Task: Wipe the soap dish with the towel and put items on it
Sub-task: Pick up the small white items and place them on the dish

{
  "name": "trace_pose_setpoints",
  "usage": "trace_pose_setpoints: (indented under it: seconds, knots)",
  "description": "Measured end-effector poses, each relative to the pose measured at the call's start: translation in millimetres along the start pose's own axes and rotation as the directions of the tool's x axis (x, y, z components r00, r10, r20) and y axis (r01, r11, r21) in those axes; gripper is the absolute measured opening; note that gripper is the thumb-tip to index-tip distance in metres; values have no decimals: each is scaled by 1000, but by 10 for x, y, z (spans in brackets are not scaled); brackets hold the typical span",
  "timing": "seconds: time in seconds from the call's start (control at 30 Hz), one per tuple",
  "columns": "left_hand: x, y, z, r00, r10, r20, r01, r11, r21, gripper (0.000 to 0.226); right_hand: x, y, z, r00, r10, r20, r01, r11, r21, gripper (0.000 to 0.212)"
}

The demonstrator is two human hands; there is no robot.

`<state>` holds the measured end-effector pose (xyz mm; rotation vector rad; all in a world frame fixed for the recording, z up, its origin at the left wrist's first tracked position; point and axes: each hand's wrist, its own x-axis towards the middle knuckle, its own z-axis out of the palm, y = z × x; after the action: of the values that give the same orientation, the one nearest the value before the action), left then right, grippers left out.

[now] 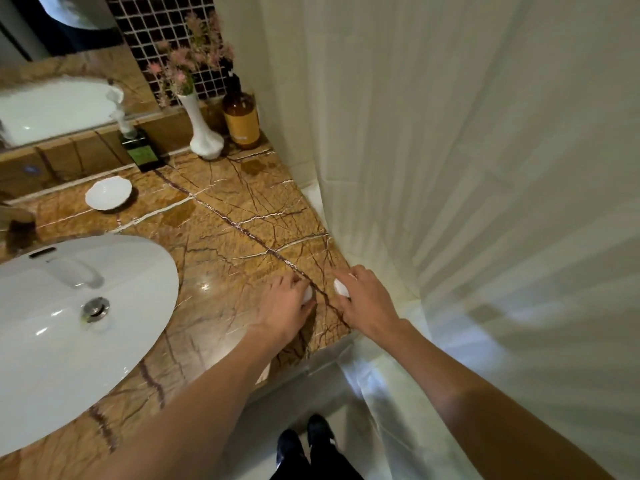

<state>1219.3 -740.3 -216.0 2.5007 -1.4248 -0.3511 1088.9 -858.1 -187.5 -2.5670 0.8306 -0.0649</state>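
A white scalloped soap dish (108, 194) sits bare on the brown marble counter (221, 216), behind the sink. Near the counter's right front corner my left hand (287, 304) is closed over a small white item (307, 295), mostly hidden under my fingers. Just to its right, my right hand (363, 299) grips a second small white item (341, 287). Both hands rest low at the counter surface, far from the dish. No towel is in view.
A white oval sink (69, 327) with a metal drain fills the left. At the back stand a dark green bottle (143, 152), a white vase (204, 133) with pink flowers and an amber pump bottle (241, 116). A pale shower curtain (450, 150) hangs along the right.
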Motion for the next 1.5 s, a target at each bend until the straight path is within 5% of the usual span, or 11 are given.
trace_pose_setpoints:
  seconds: [0.73,1.5]
  knots:
    - [-50,-313,-376,985,-140,-99,135,989,-54,43,341,-364,79,992,-111,60,112,994,-13,48]
    - [-452,-1967,-1403,808,-517,-283,501,855,-131,32,1454,-2194,613,880,-427,206,440,898,-22,32]
